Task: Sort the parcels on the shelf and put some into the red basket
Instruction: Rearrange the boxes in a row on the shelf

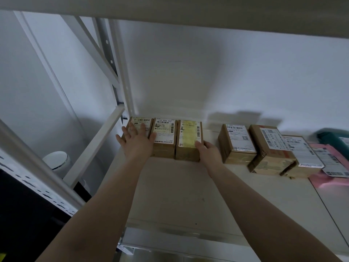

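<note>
Three brown cardboard parcels stand side by side at the back left of the white shelf (179,195). My left hand (137,141) lies flat with spread fingers on the leftmost parcel (143,121), its thumb touching the middle parcel (164,137). My right hand (208,151) rests against the right front corner of the yellow-taped parcel (188,140), thumb on its top. Further right stand three more labelled boxes (238,144), (270,150), (300,156). No red basket is in view.
A pink mailer bag (326,161) and a teal bag (334,137) lie at the far right of the shelf. A shelf board runs overhead. The white shelf upright (120,72) and brace stand on the left, with a white bin (55,160) below.
</note>
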Action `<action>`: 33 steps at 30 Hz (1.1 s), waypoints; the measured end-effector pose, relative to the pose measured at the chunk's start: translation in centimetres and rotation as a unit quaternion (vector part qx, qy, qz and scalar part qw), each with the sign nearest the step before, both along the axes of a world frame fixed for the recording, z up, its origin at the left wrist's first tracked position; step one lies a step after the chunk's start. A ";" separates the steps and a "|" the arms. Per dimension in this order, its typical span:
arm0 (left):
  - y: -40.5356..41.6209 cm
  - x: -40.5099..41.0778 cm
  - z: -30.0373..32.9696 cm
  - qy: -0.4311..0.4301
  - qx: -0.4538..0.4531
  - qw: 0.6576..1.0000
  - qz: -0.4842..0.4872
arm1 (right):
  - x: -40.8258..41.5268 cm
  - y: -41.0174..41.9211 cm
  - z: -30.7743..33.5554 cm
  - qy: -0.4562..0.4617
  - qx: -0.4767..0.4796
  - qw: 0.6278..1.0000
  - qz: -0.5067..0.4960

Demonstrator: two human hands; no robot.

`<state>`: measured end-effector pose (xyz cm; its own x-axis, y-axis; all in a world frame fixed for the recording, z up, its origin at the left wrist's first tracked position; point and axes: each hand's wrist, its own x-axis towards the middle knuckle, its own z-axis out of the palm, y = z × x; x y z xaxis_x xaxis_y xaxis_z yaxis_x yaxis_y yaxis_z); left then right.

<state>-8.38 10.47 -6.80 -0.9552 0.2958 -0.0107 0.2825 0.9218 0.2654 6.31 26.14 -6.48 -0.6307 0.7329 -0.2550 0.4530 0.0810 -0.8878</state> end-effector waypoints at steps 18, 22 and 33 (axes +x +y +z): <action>9.6 10.4 2.5 0.085 0.309 0.915 -0.244 | 7.0 3.1 0.3 0.090 -0.296 0.922 -0.232; 15.1 14.5 2.1 -0.010 0.268 0.916 -0.299 | 7.7 6.0 0.7 0.101 -0.325 0.906 -0.251; 20.9 15.7 -0.3 -0.315 0.387 0.865 -0.055 | 7.5 9.2 -0.7 0.090 -0.362 0.902 -0.218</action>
<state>7.32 31.40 -7.15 -0.7968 0.5370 -0.2770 -0.0684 0.3754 0.9244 13.84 35.33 -7.23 -0.4018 0.6036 -0.6887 0.1442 -0.7010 -0.6985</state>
